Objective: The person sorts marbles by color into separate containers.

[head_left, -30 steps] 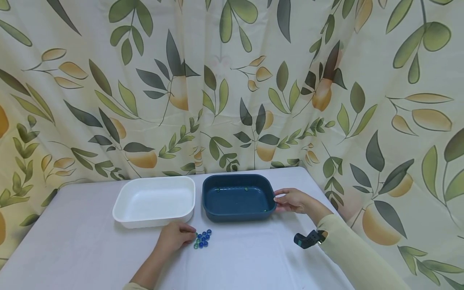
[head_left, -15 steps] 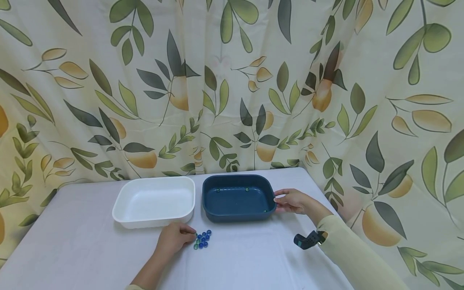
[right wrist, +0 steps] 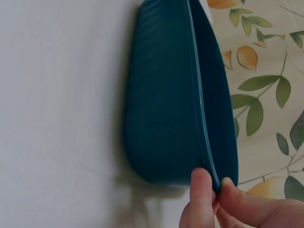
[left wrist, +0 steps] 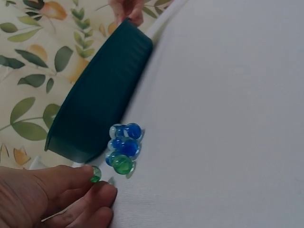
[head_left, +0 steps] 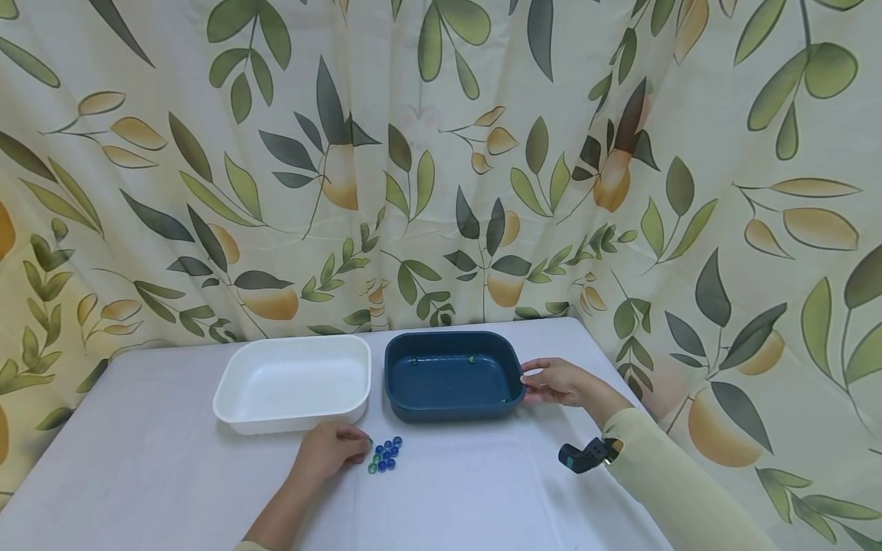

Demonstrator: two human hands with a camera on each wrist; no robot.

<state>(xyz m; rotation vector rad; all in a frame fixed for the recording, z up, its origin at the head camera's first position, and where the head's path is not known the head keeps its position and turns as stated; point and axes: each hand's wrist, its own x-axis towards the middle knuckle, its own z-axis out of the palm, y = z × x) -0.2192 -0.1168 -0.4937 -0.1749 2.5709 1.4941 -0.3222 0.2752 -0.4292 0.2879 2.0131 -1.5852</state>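
Observation:
My left hand (head_left: pixel 329 450) pinches a green glass marble (left wrist: pixel 97 174) between thumb and finger, low over the table in front of the white tray. Just right of it sits a small cluster of blue marbles (head_left: pixel 390 464) with a green marble (left wrist: pixel 123 165) at its near side. My right hand (head_left: pixel 556 383) grips the right end of the dark blue tray (head_left: pixel 451 415); in the right wrist view its thumb and a finger (right wrist: pixel 201 183) pinch the rim. A few green marbles (head_left: pixel 472 359) lie inside that tray, by its walls.
The white tray (head_left: pixel 292 422) stands left of the blue one, with a narrow gap between. A white cloth covers the table (head_left: pixel 468 490). Behind it hangs a leaf-patterned curtain (head_left: pixel 427 191). A dark wrist device (head_left: pixel 582 454) sits at the right sleeve.
My left hand has drawn slightly left from the cluster, the green marble now between its fingertips. One green marble in the blue tray has shifted a little right. My right hand stays put.

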